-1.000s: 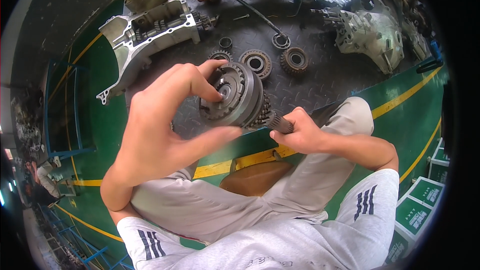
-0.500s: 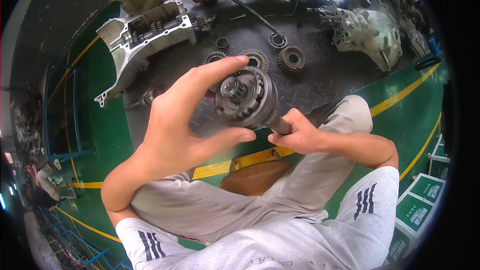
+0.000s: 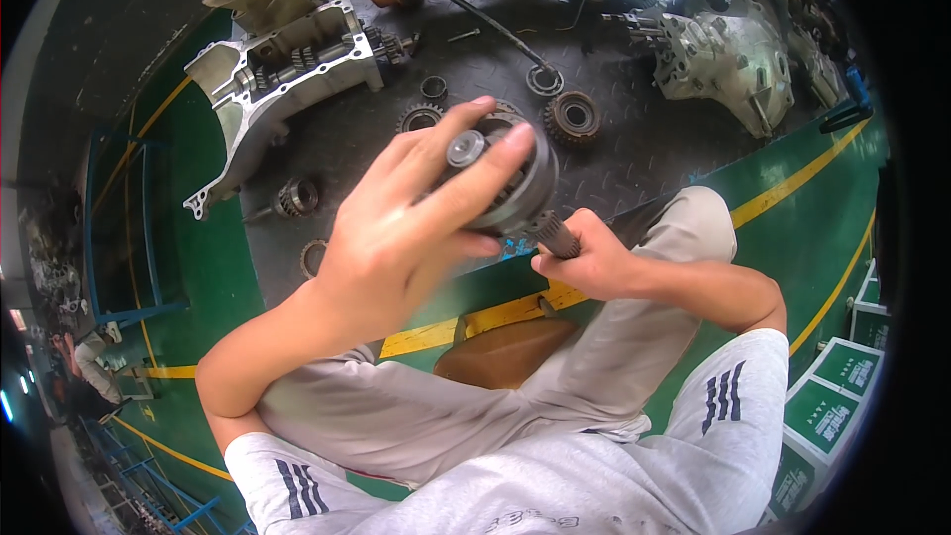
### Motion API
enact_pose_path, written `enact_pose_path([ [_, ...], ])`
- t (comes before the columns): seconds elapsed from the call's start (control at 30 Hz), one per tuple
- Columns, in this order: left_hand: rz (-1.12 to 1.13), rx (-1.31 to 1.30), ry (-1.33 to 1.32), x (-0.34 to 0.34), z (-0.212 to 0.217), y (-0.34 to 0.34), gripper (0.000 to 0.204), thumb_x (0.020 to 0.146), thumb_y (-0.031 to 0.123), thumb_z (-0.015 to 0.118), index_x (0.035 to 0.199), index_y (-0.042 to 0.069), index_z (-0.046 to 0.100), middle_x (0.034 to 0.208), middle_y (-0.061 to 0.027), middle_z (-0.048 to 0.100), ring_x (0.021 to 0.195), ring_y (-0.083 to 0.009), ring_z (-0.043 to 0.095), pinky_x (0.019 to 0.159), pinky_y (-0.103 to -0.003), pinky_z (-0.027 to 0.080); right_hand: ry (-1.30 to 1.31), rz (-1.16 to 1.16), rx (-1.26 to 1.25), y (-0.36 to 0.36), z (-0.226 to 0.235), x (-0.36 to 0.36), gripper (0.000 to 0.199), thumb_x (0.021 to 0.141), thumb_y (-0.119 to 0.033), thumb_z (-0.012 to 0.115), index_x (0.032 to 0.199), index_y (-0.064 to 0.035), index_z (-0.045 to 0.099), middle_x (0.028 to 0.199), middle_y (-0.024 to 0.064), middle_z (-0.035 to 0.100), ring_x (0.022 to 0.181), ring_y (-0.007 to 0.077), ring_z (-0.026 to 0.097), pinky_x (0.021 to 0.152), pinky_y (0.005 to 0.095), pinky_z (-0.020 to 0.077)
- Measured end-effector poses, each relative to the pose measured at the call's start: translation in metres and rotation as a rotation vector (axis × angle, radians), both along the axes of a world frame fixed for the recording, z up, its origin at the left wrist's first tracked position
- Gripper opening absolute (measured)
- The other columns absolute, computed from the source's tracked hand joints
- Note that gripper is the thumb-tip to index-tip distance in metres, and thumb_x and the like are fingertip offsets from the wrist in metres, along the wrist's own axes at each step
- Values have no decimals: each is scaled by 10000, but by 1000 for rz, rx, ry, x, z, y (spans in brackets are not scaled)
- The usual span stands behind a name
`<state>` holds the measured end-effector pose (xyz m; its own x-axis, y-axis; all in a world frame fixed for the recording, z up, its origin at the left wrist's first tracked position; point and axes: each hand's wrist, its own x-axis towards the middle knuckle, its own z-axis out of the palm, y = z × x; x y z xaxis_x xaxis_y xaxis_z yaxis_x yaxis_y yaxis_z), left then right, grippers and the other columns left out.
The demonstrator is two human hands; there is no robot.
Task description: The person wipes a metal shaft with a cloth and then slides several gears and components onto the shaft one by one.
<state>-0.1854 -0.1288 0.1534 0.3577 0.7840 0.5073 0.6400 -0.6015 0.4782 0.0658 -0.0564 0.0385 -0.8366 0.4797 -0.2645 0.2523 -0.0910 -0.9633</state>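
A splined gear shaft (image 3: 555, 235) is tilted up over my lap, carrying a round dark synchronizer hub (image 3: 538, 178) at its upper end. My right hand (image 3: 597, 260) is closed around the lower splined end. Across the hub's face lie the fingers of my left hand (image 3: 391, 223), with the thumb under its near side, gripping it. The shaft's blunt tip (image 3: 466, 148) shows between those fingers; they hide most of the hub's toothed face. Just beyond are a loose gear (image 3: 420, 117) and a rusty-toothed gear (image 3: 573, 117), lying on the dark tread-plate tabletop (image 3: 634, 154).
An open gearbox housing (image 3: 253, 104) with shafts inside stands at the far left. Another cast housing (image 3: 728, 64) sits far right. A ring on a rod (image 3: 544, 80), a small shaft piece (image 3: 295, 198) and a toothed ring (image 3: 313, 258) lie about. Green boxes (image 3: 827, 406) stand at right.
My left hand, spread around the hub earlier, has moved right and closed its fingers over the hub's face. The right hand keeps its grip on the shaft.
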Motion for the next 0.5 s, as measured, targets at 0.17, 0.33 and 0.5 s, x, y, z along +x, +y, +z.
enact_pose_path([
  [0.17,-209,180,26,2,-1,7,626,895,408,669,1316,-54,662,1387,-387,539,1069,-470,647,948,-452,532,127,279,-177,3,-19,8,344,862,-40,678,612,-75,444,599,-55,395,569,54,353,517,314,297],
  [0.33,-88,81,-21,2,11,-2,516,957,288,688,1341,-54,654,1381,-387,555,1137,-445,663,973,-400,529,145,30,117,4,-21,4,353,904,-91,681,640,-42,453,597,-36,384,574,70,340,510,325,304],
  [0.5,-85,49,-76,-5,-1,8,805,808,320,852,1449,-61,551,1430,-356,536,1232,-416,636,1014,-392,506,50,59,-137,0,19,-3,365,921,-84,672,641,-64,438,579,-48,385,540,67,347,489,302,287],
])
